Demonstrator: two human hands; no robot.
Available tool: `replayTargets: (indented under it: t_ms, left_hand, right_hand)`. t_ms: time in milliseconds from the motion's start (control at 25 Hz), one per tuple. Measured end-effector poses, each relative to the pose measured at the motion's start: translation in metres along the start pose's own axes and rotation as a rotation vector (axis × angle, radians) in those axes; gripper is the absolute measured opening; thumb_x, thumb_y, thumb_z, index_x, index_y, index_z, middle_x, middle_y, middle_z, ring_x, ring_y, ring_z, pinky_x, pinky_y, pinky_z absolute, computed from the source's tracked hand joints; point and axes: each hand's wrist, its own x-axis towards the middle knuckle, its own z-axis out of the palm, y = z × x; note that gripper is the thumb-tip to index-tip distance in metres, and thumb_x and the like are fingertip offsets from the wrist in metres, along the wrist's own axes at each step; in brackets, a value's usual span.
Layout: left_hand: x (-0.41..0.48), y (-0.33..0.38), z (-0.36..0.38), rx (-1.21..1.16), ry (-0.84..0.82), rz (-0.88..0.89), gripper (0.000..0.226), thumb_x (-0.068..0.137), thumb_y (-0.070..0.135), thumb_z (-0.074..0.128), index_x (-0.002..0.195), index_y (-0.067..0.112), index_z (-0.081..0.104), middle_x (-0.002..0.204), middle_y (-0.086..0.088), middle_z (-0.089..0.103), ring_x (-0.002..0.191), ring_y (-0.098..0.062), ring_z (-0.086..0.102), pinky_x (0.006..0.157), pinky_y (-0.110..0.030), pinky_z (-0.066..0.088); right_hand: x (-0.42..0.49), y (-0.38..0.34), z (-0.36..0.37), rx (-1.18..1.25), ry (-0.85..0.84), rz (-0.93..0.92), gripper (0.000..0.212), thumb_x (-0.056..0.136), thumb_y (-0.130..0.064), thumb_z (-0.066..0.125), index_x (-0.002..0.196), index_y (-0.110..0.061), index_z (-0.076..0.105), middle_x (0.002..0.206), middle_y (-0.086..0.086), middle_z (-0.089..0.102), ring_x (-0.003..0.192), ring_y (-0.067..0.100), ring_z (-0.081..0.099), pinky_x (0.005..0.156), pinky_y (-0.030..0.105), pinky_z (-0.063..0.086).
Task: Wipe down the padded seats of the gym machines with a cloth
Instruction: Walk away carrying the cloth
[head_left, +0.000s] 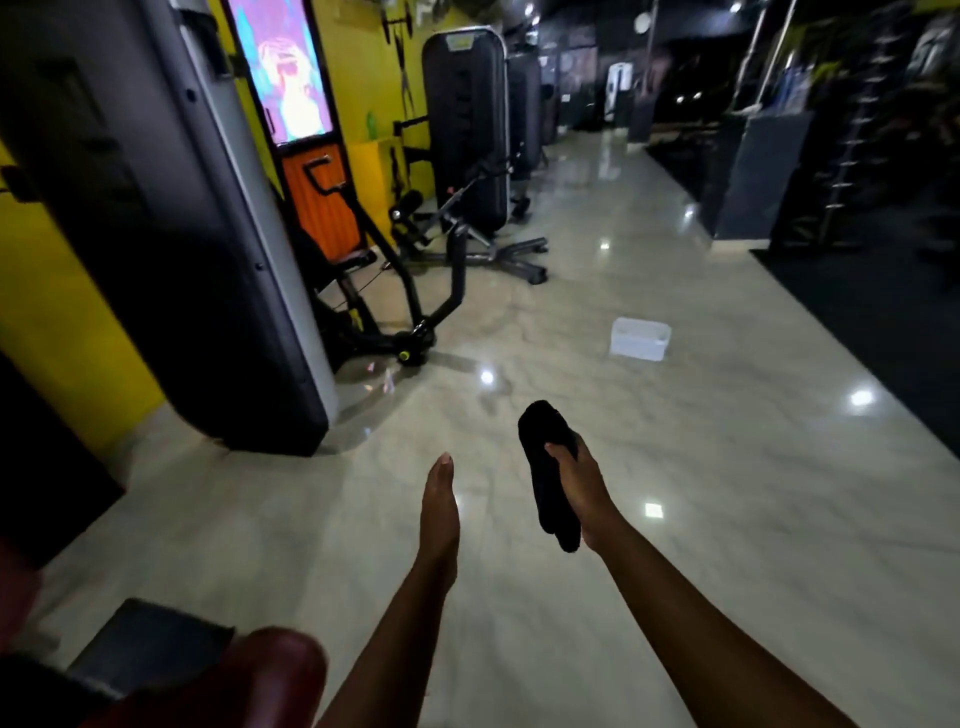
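We note the right grip (576, 486) clasping a black cloth (548, 493) mid-length, judged soft, light and limp, best held bunched; left grip (439, 499) released, empty.

A white tub (640, 339) sits on the glossy floor (727, 467); a bright screen (283, 67) hangs by the yellow wall (358, 73).

Black cloth (548, 478), yellow wall (62, 291)
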Motion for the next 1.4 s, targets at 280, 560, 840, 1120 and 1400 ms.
replayTargets:
  t_ms: [280, 560, 840, 1120, 1400]
  left_hand:
    - [0.129, 0.051, 0.188, -0.038, -0.183, 0.032, 0.051, 0.099, 0.043, 0.035, 0.146, 0.025, 0.032, 0.153, 0.008, 0.030, 0.141, -0.011, 0.027, 0.112, -0.032, 0.016]
    - [0.310, 0.065, 0.338, -0.080, -0.256, 0.011, 0.048, 0.098, 0.042, 0.039, 0.143, 0.023, 0.038, 0.151, 0.005, 0.035, 0.139, -0.013, 0.030, 0.112, -0.031, 0.018]
    - [0.497, 0.095, 0.494, -0.019, -0.338, -0.075, 0.048, 0.097, 0.040, 0.041, 0.142, 0.023, 0.040, 0.149, 0.003, 0.037, 0.139, -0.015, 0.032, 0.111, -0.033, 0.019]
    - [0.642, 0.087, 0.652, 0.026, -0.451, -0.125, 0.044, 0.097, 0.038, 0.043, 0.137, 0.022, 0.044, 0.146, 0.000, 0.040, 0.136, -0.018, 0.034, 0.101, -0.027, 0.025]
    - [0.800, 0.097, 0.800, 0.055, -0.400, -0.148, 0.045, 0.098, 0.039, 0.039, 0.139, 0.022, 0.041, 0.146, -0.002, 0.039, 0.137, -0.020, 0.033, 0.102, -0.029, 0.025]
  right_hand:
    - [0.169, -0.053, -0.125, 0.036, 0.144, 0.012, 0.049, 0.094, -0.031, 0.049, 0.141, -0.024, 0.038, 0.138, 0.009, 0.048, 0.122, 0.030, 0.047, 0.102, 0.043, 0.039]
    - [0.372, -0.097, -0.211, -0.024, 0.245, -0.037, 0.044, 0.093, -0.027, 0.049, 0.137, -0.022, 0.042, 0.134, 0.006, 0.051, 0.122, 0.028, 0.048, 0.104, 0.043, 0.037]
    - [0.582, -0.156, -0.291, -0.215, 0.271, 0.009, 0.043, 0.094, -0.028, 0.049, 0.136, -0.026, 0.043, 0.132, 0.007, 0.054, 0.113, 0.023, 0.051, 0.094, 0.032, 0.040]
    - [0.762, -0.171, -0.382, -0.506, 0.241, 0.103, 0.046, 0.096, -0.029, 0.047, 0.140, -0.020, 0.039, 0.139, 0.009, 0.048, 0.125, 0.027, 0.045, 0.090, 0.027, 0.034]
    - [1.002, -0.205, -0.459, -0.843, -0.026, 0.103, 0.045, 0.092, -0.033, 0.050, 0.136, -0.029, 0.043, 0.134, 0.007, 0.053, 0.121, 0.027, 0.049, 0.097, 0.034, 0.039]
